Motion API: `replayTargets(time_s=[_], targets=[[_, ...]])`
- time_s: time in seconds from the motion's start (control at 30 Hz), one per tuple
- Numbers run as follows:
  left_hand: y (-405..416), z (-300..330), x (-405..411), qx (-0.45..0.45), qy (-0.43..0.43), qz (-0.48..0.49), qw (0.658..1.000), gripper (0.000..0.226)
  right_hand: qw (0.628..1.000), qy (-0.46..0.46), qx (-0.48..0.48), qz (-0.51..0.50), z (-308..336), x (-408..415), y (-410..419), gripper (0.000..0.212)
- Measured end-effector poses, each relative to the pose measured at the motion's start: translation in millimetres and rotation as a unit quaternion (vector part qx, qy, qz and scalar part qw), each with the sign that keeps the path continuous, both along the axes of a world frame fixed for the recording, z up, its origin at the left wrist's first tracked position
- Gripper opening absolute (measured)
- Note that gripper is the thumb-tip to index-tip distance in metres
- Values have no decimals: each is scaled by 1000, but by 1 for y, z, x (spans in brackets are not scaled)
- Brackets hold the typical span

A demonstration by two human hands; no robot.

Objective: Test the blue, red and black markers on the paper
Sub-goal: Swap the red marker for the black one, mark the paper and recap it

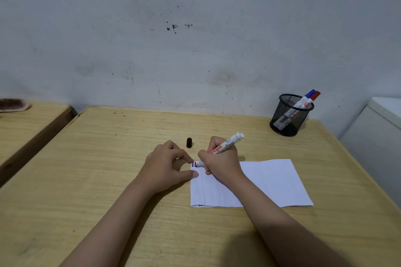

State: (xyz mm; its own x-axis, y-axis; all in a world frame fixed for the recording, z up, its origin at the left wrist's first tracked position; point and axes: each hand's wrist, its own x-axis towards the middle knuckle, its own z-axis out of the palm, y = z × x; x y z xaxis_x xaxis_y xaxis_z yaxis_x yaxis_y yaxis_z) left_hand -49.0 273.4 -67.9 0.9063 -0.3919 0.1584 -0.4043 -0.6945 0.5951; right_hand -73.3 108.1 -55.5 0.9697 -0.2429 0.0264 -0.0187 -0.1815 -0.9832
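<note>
Now the right hand [219, 160] grips the light, stiff marker [225, 146] mid-barrel; the left hand [167, 165], fingers spread, pins the flimsy paper [271, 182].

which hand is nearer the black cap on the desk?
Left, narrowly. The left hand lies just in front of the black cap, knuckles close beside it. The right hand grips the marker a little further to the cap's right.

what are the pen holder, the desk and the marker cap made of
Pen holder: looks like black metal wire mesh, since the markers show through its see-through grid wall. Desk: pale wood or wood-look laminate, matte, with streaky grain lines; which one is unclear. Marker cap: probably black plastic, smooth, slightly ridged, standing upright.
</note>
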Motion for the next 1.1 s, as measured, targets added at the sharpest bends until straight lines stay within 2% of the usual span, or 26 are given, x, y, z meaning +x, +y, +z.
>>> replayTargets(time_s=[0.27, 0.43, 0.57, 0.67, 0.73, 0.8, 0.87, 0.97, 1.03, 1.1], targets=[[-1, 2, -2, -6, 2, -7, 1000, 48, 979, -45, 168, -105, 2, 1, -8, 31], [-10, 11, 4, -121, 10, 11, 993, 47, 960, -48, 246, -123, 6, -2, -8, 28], [-22, 20, 26, -35, -12, 24, 999, 36, 945, -116, 287, -107, 31, -13, -15, 19], [-28, 24, 35, 53, -19, 21, 998, 22, 944, -159, 282, -64, 54, -31, -25, 14], [-28, 30, 32, 56, -30, 35, 997, 17, 949, -165, 265, -42, 62, -46, -31, 15], [-28, 40, 22, -26, -19, 50, 998, 6, 955, -161, 248, -30, 65, -63, -37, 12], [-31, 55, 8, -167, 44, 37, 984, 4, 957, -152, 244, -29, 67, -76, -44, 13], [-34, 75, -24, -372, 177, -18, 911, 6, 953, -143, 264, -32, 68, -91, -54, 17], [-36, 84, -45, -449, 230, -44, 862, 11, 950, -150, 274, -14, 72, -103, -59, 14], [-38, 90, -62, -485, 254, -61, 834, 17, 951, -160, 264, 7, 77, -114, -63, 12]])
